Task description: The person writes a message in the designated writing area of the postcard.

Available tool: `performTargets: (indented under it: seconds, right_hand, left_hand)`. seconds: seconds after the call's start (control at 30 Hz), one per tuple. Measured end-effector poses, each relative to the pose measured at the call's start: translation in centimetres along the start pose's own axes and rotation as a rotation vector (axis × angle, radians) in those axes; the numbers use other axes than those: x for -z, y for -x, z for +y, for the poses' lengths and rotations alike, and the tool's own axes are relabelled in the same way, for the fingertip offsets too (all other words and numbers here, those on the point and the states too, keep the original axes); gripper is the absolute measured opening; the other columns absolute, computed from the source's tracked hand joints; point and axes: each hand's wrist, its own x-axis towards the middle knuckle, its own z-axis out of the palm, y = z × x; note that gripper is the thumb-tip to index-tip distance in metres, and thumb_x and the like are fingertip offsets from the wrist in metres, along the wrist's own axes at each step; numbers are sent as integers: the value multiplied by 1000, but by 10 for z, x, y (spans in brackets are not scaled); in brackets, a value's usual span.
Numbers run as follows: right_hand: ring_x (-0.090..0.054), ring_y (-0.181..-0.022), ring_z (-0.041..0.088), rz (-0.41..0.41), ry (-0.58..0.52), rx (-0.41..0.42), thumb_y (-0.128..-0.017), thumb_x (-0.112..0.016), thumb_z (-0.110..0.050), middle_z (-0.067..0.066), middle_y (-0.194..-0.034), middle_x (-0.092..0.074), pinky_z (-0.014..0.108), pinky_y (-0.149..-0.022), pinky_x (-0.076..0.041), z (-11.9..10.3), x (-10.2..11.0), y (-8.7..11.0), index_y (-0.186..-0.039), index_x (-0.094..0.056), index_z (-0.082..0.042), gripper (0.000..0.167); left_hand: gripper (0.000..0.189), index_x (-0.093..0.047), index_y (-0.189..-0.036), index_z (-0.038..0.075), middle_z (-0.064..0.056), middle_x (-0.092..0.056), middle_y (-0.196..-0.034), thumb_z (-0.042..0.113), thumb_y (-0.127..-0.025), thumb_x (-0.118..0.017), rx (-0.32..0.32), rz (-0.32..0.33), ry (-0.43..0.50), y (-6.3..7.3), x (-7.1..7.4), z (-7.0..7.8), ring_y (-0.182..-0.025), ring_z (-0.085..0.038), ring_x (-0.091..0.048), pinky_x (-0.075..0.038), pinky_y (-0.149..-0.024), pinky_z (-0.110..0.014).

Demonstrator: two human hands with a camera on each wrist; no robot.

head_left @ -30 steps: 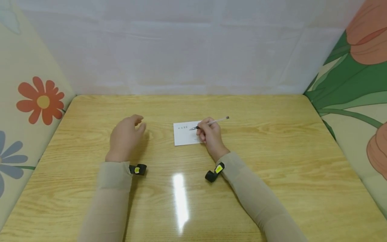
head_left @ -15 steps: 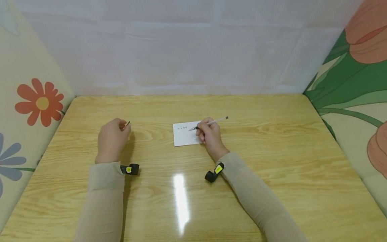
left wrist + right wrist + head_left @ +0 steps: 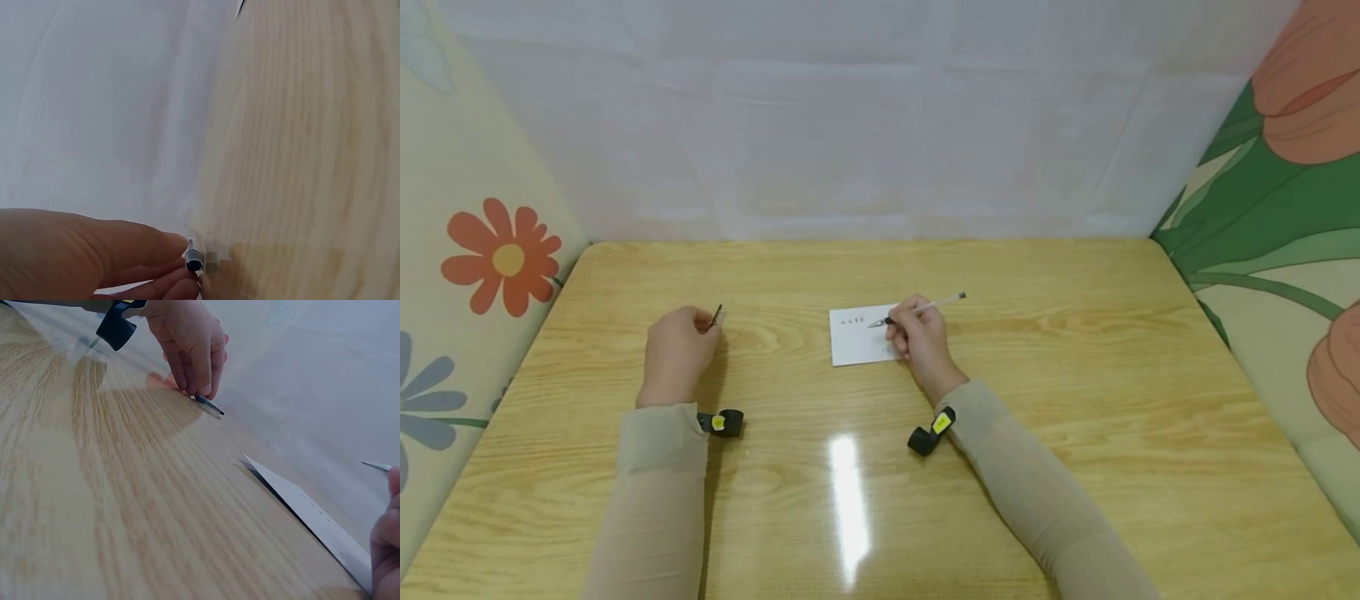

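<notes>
My right hand (image 3: 925, 346) holds a clear-barrelled pen (image 3: 942, 300) in a writing grip, its metal tip over a white card (image 3: 853, 343). In the right wrist view the tip (image 3: 374, 465) shows apart from the card. Small dark handwriting runs along the card's upper left, and my hand covers its right end. To the left of the card, my left hand (image 3: 677, 354) pinches a pen cap (image 3: 716, 316) between thumb and fingers. The left wrist view shows the cap (image 3: 193, 255) end-on, close to the wooden surface.
The card lies on a glossy wood-grain table (image 3: 1075, 350), with a bright light reflection (image 3: 848, 508) in front. A white cloth (image 3: 850, 125) hangs behind the table's far edge. Flower-patterned panels (image 3: 505, 258) flank both sides.
My left hand has moved left and slightly down, and the cap now shows between its fingertips. The right hand, pen and card stay where they were.
</notes>
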Motion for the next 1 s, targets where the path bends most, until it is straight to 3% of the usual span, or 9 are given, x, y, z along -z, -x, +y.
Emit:
performTargets:
  seconds: [0.4, 1.0]
  right_hand:
    - [-37, -42, 4, -7, 20, 2, -96, -54, -1, -1, -58, -55, 17, -38, -28, -1, 1, 1, -79, -52, -9, 18]
    - [-38, -42, 5, -10, 23, 1, -97, -53, -1, -1, -57, -55, 17, -38, -29, -1, 2, -1, -79, -52, -8, 19]
  left_hand:
    - [37, -56, -128, -16, -34, -60, -122, 9, -102, -55, -9, -21, 27, -4, -2, -3, -111, -47, -57, -50, -94, -57]
    - [24, -61, -116, -13, -29, -62, -109, 4, -100, -57, -53, 29, 20, -9, -7, -7, -98, -41, -59, -51, -84, -52]
